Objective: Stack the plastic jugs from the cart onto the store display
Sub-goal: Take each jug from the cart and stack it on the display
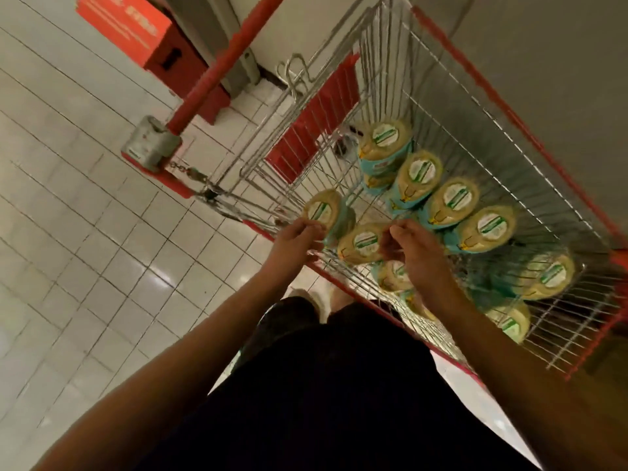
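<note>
Several yellowish plastic jugs with teal labels and white-green cap stickers lie in a wire shopping cart seen from above. My left hand has its fingers curled round the top of one jug at the cart's near left corner. My right hand grips a second jug right beside it. Both jugs sit in front of the cart wires, near its rim. A row of jugs runs diagonally through the basket. The store display is out of view.
The cart's red handle bar with a grey coin lock juts to the upper left. A red box stands on the white tiled floor. My dark clothes fill the lower middle. A plain wall is on the right.
</note>
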The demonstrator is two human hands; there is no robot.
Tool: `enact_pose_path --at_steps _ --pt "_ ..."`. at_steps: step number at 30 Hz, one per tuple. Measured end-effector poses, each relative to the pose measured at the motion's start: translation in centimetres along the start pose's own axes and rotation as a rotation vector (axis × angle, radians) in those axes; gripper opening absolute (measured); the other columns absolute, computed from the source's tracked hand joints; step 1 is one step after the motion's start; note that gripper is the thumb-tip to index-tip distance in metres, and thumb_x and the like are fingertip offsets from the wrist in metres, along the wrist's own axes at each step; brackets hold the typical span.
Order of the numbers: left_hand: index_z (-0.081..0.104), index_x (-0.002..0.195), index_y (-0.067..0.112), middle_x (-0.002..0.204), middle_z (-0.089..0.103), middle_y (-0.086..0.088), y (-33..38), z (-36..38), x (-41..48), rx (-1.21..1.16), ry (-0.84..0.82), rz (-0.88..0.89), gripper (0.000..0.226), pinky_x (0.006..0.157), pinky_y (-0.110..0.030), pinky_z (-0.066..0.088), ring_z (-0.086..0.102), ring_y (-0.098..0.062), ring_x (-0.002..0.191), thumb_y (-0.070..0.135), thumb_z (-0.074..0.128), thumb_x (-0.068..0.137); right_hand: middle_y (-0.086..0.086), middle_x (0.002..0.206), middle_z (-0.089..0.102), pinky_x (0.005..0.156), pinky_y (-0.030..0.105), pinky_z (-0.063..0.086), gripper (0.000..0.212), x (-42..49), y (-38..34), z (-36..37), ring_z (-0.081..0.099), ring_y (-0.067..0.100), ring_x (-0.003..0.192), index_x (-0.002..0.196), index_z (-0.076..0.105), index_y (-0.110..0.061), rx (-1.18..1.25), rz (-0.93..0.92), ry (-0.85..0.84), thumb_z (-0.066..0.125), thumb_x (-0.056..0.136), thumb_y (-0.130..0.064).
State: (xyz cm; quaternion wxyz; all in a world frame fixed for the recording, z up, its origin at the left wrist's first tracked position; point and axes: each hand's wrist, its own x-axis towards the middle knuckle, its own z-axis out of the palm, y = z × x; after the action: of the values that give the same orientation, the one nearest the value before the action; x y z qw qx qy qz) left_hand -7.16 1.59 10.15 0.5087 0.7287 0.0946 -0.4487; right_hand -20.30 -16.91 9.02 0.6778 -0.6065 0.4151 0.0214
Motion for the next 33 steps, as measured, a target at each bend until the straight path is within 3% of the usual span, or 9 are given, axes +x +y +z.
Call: enact_pose_path --at_steps 5,8,12,14,16,19,22,29,33 --pt "0.065 0.108 0.009 0.1 0.067 -0.009 -0.5 2.7 8.9 -0.211 0.059 -0.323 0.023 0.078 -0.036 0.05 0.063 -0.025 0.095 0.025 0.049 0.103 0.003 0.084 0.069 0.083 0.048 0.058 0.018 11.5 0.9 0.9 0.068 0.022 0.082 0.095 0.065 -0.014 -0.311 -0.005 -0.098 0.054 0.108 -0.021" --pt "0.059 0.103 0.009 0.094 0.063 -0.009 -2.0 3.2 13.8 -0.265 0.287 -0.448 0.026 0.063 -0.031 0.046 0.061 -0.022 0.079 0.031 0.046 0.107 0.01 0.09 0.07 0.087 0.057 0.058 0.019 18.0 2.6 2.1 0.07 0.035 0.091 0.096 0.066 -0.017 -0.407 0.077 -0.11 0.055 0.106 -0.028" --pt "0.052 0.133 0.0 0.117 0.061 -0.027 -5.0 2.4 18.7 -0.175 0.461 -0.591 0.04 0.073 -0.044 0.057 0.066 -0.032 0.099 0.028 0.036 0.109 0.011 0.108 0.071 0.092 0.049 0.056 0.02 24.4 5.6 4.1 0.068 0.031 0.101 0.109 0.067 -0.012 -0.526 0.11 -0.145 0.052 0.107 -0.025" --pt "0.054 0.13 -0.003 0.123 0.059 -0.033 -6.6 2.1 20.7 -0.179 0.453 -0.629 0.037 0.071 -0.043 0.055 0.063 -0.032 0.097 0.022 0.035 0.108 0.008 0.111 0.069 0.094 0.043 0.053 0.021 26.4 6.9 5.2 0.064 0.027 0.103 0.112 0.066 -0.012 -0.545 0.134 -0.161 0.052 0.106 -0.026" --pt "0.058 0.119 0.002 0.116 0.06 -0.026 -7.6 1.9 22.5 -0.161 0.407 -0.644 0.024 0.069 -0.045 0.055 0.063 -0.033 0.097 0.011 0.041 0.104 0.011 0.117 0.07 0.095 0.04 0.052 0.023 28.2 8.1 6.5 0.064 0.028 0.109 0.114 0.065 -0.011 -0.547 0.163 -0.181 0.051 0.107 -0.027" --pt "0.053 0.138 -0.001 0.119 0.064 -0.019 -9.2 1.1 24.6 -0.119 0.348 -0.687 0.039 0.089 -0.043 0.056 0.059 -0.041 0.126 0.009 0.056 0.101 0.017 0.125 0.068 0.094 0.037 0.05 0.026 30.1 9.8 8.1 0.063 0.033 0.117 0.119 0.065 -0.008 -0.563 0.212 -0.215 0.049 0.109 -0.026" --pt "0.053 0.136 0.003 0.132 0.058 -0.022 -9.1 0.8 26.1 -0.197 0.339 -0.769 0.035 0.103 -0.052 0.053 0.058 -0.041 0.125 0.015 0.052 0.103 0.017 0.122 0.067 0.089 0.035 0.048 0.027 31.1 11.3 8.9 0.063 0.032 0.114 0.118 0.065 -0.004 -0.543 0.225 -0.227 0.049 0.11 -0.025" --pt "0.061 0.109 0.015 0.102 0.059 -0.015 -10.3 1.8 28.7 -0.279 0.375 -0.9 0.033 0.087 -0.053 0.054 0.058 -0.034 0.09 0.025 0.029 0.107 0.016 0.132 0.061 0.094 0.031 0.044 0.03 33.4 14.2 10.0 0.059 0.03 0.122 0.124 0.068 -0.007 -0.582 0.202 -0.277 0.049 0.11 -0.026" --pt "0.062 0.128 0.016 0.119 0.061 -0.017 -12.0 2.4 29.6 -0.387 0.371 -0.894 0.043 0.095 -0.052 0.053 0.058 -0.036 0.114 0.033 0.028 0.107 0.013 0.131 0.061 0.093 0.03 0.04 0.034 35.0 16.2 9.1 0.058 0.029 0.122 0.126 0.07 -0.014 -0.669 0.155 -0.351 0.045 0.11 -0.03"
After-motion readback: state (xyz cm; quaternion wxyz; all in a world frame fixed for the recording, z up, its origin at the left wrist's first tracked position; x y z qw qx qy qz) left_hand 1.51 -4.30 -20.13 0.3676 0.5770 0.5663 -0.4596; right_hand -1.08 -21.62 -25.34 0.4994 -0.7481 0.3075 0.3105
